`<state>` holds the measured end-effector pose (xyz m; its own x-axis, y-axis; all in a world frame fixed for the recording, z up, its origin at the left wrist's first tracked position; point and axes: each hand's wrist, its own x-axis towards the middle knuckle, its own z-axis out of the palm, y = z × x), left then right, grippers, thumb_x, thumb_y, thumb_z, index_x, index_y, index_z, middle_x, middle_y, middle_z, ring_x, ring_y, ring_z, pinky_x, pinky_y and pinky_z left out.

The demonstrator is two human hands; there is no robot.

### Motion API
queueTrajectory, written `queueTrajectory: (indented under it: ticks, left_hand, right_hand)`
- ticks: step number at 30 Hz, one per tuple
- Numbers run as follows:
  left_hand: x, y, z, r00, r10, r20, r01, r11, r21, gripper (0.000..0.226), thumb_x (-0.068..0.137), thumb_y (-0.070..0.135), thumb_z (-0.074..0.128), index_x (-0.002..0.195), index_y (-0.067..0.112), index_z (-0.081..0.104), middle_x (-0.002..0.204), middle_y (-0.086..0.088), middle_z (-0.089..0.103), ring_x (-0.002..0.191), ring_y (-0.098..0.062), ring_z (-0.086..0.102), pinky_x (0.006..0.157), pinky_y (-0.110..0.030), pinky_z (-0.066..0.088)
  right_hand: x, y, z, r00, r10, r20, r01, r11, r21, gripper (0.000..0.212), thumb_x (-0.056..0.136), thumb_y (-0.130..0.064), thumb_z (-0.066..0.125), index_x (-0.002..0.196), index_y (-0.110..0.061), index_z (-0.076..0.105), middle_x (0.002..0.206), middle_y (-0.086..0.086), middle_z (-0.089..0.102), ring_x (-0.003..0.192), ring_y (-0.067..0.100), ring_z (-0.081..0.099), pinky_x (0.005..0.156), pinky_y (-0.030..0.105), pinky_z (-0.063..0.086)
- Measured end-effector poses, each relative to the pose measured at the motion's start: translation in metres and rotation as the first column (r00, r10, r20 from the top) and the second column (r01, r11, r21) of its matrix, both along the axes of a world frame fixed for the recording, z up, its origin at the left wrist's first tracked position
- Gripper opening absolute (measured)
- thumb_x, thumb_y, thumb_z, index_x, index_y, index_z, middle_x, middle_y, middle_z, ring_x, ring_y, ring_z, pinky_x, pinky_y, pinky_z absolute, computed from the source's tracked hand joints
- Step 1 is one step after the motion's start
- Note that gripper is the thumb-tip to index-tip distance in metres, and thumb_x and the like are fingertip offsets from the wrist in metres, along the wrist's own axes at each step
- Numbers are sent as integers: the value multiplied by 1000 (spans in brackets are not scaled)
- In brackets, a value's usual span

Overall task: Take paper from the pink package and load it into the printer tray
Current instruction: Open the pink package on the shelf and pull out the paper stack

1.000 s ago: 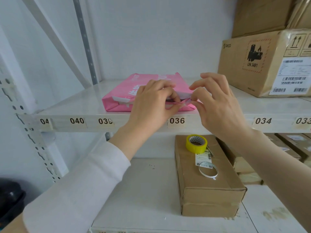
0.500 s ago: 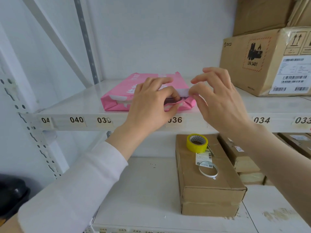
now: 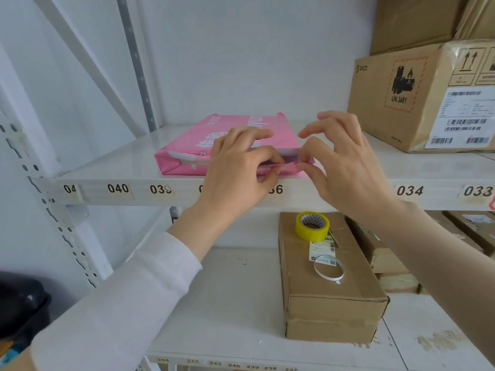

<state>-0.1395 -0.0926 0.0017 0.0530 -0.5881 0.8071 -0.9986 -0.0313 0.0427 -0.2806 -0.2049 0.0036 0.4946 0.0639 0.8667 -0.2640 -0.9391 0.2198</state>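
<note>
A pink package (image 3: 203,140) of paper lies flat on the upper white shelf (image 3: 107,167), its torn near end facing me. My left hand (image 3: 238,167) rests on that near end, fingers curled and pinching the pink wrapper flap. My right hand (image 3: 345,162) is at the package's near right corner, thumb and forefinger pinching the wrapper edge, the other fingers spread above. White paper edges show inside the opening between my two hands. No printer is in view.
A large brown carton (image 3: 420,97) stands on the upper shelf to the right, another stacked above it. On the lower shelf a cardboard box (image 3: 329,298) carries a yellow tape roll (image 3: 312,226) and a white ring. More boxes (image 3: 385,253) sit right. A black object (image 3: 21,303) is at lower left.
Both hands have stayed at the package's near end. My right hand's fingers have shifted slightly along the wrapper edge, and the flap has opened a little more.
</note>
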Motion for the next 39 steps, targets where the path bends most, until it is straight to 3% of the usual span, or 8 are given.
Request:
queueTrajectory:
  ticks: [8, 11, 14, 18, 27, 30, 34, 39]
  left_hand:
    - [26, 24, -1, 970, 47, 238, -78, 990, 121, 38, 76, 51, 57, 91, 19, 67, 128, -9, 57, 121, -24, 38, 96, -39, 27]
    - [49, 49, 2, 929, 181, 323, -211, 976, 59, 28, 75, 36, 67, 96, 17, 67, 130, -11, 55, 121, -27, 41, 97, -40, 28]
    - [74, 72, 4, 894, 307, 327, -314, 949, -33, 19, 77, 28, 69, 95, 19, 68, 129, -12, 56, 121, -32, 45, 98, -42, 30]
    - [92, 82, 6, 868, 344, 358, -332, 938, -97, 14, 83, 31, 64, 92, 20, 68, 125, -10, 60, 118, -31, 50, 96, -41, 33]
    - [118, 89, 9, 851, 265, 453, -213, 963, -164, 19, 85, 38, 65, 86, 19, 66, 115, -5, 66, 106, -22, 53, 87, -37, 38]
    - [120, 88, 5, 870, 227, 437, -168, 971, -170, 20, 83, 33, 67, 81, 13, 63, 112, -5, 67, 100, -21, 54, 82, -37, 41]
    - [123, 92, 6, 903, 153, 401, -89, 981, -172, 15, 81, 21, 69, 75, 10, 62, 104, -5, 70, 88, -20, 60, 70, -35, 43]
    - [132, 98, 19, 924, 24, 382, -26, 1000, 0, 14, 84, 20, 64, 74, 10, 61, 103, -3, 70, 87, -20, 64, 74, -31, 41]
  right_hand:
    - [3, -1, -9, 994, 73, -81, -68, 996, 58, 19, 83, -5, 52, 91, -10, 69, 114, 14, 63, 117, 34, 39, 93, 40, 41]
    - [7, 7, -8, 989, 113, -98, -102, 989, 106, 30, 72, 1, 50, 90, -11, 71, 116, 14, 61, 122, 34, 34, 100, 36, 34]
    - [16, 19, -5, 987, 119, -108, -105, 986, 130, 37, 65, -8, 44, 88, -12, 73, 115, 12, 62, 124, 32, 31, 103, 38, 33]
    - [41, 40, -4, 994, 43, -95, -32, 992, 119, 19, 73, -14, 55, 80, -9, 72, 110, 13, 63, 123, 38, 40, 99, 41, 39]
    - [110, 86, 5, 997, -53, -53, 59, 990, 126, 43, 74, -45, 46, 69, -12, 74, 102, 10, 67, 116, 40, 51, 91, 44, 44]
    - [127, 92, 4, 999, -47, 6, 46, 986, 162, 39, 75, -40, 50, 63, -13, 74, 97, 10, 68, 111, 41, 54, 88, 43, 47]
    - [130, 89, 1, 998, -43, 37, 37, 985, 170, 15, 71, -22, 69, 61, -12, 74, 97, 12, 69, 112, 44, 53, 86, 46, 45]
    - [130, 90, 0, 998, -47, 48, 38, 982, 186, 12, 71, -17, 68, 61, -12, 73, 99, 10, 68, 114, 43, 51, 88, 46, 43]
